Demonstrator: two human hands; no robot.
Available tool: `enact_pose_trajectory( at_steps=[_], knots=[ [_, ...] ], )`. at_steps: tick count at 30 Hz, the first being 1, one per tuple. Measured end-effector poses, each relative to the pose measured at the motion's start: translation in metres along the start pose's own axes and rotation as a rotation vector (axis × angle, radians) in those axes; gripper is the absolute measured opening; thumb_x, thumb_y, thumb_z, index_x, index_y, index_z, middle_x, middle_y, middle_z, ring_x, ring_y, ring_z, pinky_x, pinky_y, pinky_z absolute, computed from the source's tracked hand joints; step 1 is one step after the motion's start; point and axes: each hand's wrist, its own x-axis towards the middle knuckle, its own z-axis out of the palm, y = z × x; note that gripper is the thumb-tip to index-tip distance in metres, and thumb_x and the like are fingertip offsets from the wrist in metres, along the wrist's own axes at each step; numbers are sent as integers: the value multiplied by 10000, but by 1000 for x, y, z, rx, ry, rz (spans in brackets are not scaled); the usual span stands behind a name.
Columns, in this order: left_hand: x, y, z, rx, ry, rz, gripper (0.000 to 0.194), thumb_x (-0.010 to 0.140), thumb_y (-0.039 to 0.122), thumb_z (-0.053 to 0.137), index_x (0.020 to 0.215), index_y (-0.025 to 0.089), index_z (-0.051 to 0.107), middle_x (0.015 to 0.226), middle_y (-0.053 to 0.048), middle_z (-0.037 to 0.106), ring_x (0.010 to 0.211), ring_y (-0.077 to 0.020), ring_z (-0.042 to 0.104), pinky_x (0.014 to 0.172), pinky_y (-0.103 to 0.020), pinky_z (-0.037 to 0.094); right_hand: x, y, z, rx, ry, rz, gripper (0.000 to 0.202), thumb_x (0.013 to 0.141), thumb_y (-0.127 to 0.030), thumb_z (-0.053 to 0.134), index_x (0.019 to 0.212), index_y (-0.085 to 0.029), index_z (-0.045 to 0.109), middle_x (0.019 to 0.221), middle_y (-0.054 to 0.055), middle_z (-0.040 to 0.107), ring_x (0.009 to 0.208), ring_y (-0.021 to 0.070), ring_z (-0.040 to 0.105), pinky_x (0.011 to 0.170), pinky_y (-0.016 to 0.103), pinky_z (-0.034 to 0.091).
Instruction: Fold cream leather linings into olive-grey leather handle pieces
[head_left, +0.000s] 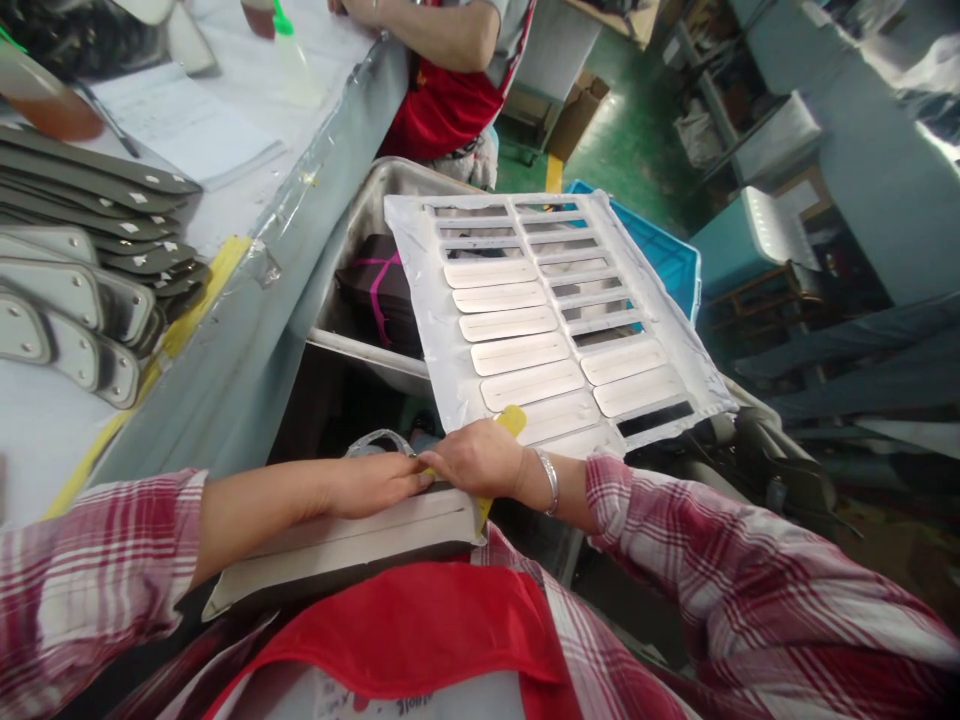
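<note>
My left hand (382, 483) lies over the top of a long cream-coloured piece (352, 530) with a dark underside, held low against my red apron. My right hand (480, 458) is closed round a yellow tool (512, 420), whose rounded end sticks out above the fingers; its other end shows below the hand at the end of the cream piece. The fingertips of both hands meet. Just beyond them, a white slotted frame (442, 375) rests tilted, with pale rounded strips (508, 326) lying across part of it.
On the left, a table (225, 360) with a yellow-taped edge bears stacked grey pieces (97, 200), white-faced pieces (52, 285) and papers (187, 120). A metal tub (367, 350) and a blue crate (660, 245) stand by the frame. Another person in a red apron (442, 110) is ahead.
</note>
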Motion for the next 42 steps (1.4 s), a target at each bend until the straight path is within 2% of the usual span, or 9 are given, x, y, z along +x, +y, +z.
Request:
enact_pose_trajectory(
  at_steps=[8,11,15,19,22,28,32,38,42],
  knots=[
    [-5,4,-1,29,43,-26,509,895,461,227,1169,147,520,1180,-83,578,1043,-203,540,952,-297,365,6,-5,-4,-17,21,34,482,949,-405,239,784,-186,636,789,32,679,696,152,597,525,264,265],
    [-11,10,-6,8,50,-12,513,888,442,245,1160,119,538,1205,-98,567,1073,-213,531,964,-282,355,6,6,-8,-73,-16,5,480,947,-403,251,757,-184,633,751,31,670,667,146,585,522,265,267],
    [-17,9,-16,-57,106,53,493,889,418,267,1227,151,506,1293,-61,508,1169,-186,465,1014,-269,302,-7,31,-18,-192,17,16,433,960,-333,227,912,-159,620,777,63,658,672,161,568,529,268,282],
    [-16,15,-26,-48,68,131,459,840,297,364,1261,151,475,1300,-50,504,1160,-185,467,1001,-261,310,-23,38,-22,-163,66,104,500,953,-389,231,740,-158,619,723,50,656,653,152,573,542,270,294],
    [-9,21,-29,-64,47,165,416,869,344,333,1178,160,541,1202,-42,576,1067,-184,524,937,-252,362,-23,29,-19,-137,70,60,503,942,-405,250,708,-164,625,711,38,659,652,146,587,531,269,282],
    [7,15,-15,25,42,38,498,865,528,303,962,159,623,905,-38,643,809,-172,572,743,-234,430,-8,18,-13,-180,42,-76,502,934,-405,258,733,-157,645,722,60,673,644,162,599,511,265,283],
    [9,14,-7,41,62,5,559,860,572,274,1018,154,611,945,-62,641,837,-187,571,783,-258,426,-10,16,-15,-155,16,-79,513,939,-417,250,752,-154,648,741,71,680,678,177,613,528,257,317],
    [13,23,-7,26,-1,16,468,890,477,298,1129,182,571,1083,-57,624,950,-192,564,873,-278,403,-23,9,-17,-102,-52,-24,518,950,-415,219,799,-154,641,788,82,675,741,204,624,553,265,350],
    [20,22,0,10,9,67,424,888,469,324,1167,245,553,1134,-24,611,972,-178,565,892,-269,392,-33,6,-11,-67,-38,-11,507,952,-410,216,837,-155,638,805,82,672,748,196,619,552,261,342]
  ],
)
